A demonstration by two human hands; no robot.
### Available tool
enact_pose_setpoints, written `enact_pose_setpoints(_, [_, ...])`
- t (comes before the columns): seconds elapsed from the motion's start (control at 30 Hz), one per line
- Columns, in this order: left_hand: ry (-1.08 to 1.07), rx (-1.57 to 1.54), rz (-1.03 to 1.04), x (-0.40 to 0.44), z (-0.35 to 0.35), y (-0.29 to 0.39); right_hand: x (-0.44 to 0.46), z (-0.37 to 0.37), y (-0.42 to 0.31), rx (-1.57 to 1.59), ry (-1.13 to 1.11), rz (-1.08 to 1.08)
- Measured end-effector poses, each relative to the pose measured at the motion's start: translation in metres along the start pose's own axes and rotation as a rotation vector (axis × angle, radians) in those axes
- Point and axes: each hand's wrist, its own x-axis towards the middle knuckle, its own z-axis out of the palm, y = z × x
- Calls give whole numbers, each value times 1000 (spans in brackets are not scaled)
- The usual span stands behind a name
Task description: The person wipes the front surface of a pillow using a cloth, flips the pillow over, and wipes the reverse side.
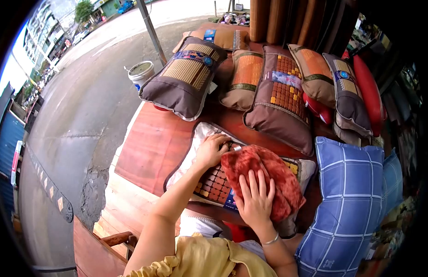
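Atop the white-bordered, brown-tiled rectangular cushion (214,184), we find the bunched red plush cloth (287,191), coverage only partial, right hand (257,199) flat upon it, fingers spread, left hand (210,150) bent-fingered, grip indeterminable.

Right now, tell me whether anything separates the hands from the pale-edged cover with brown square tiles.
The fuzzy red cloth lies between the right hand and the pale-edged tiled cover. Nothing visible blocks the left hand at the cover's upper edge.
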Motion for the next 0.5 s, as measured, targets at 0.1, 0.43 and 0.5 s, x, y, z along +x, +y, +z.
enact_pose_setpoints(0.1, [33, -2, 18, 1, 0, -5, 38, 0, 19, 59, 12, 10])
enact_pose_setpoints(0.43, [63, -40, 23, 5, 5, -7, -26, -4, 144, 261, 17, 469])
enact_pose_setpoints(0.5, [82, -72, 66, 7, 1, -3, -48, -7, 123, 255, 116, 425])
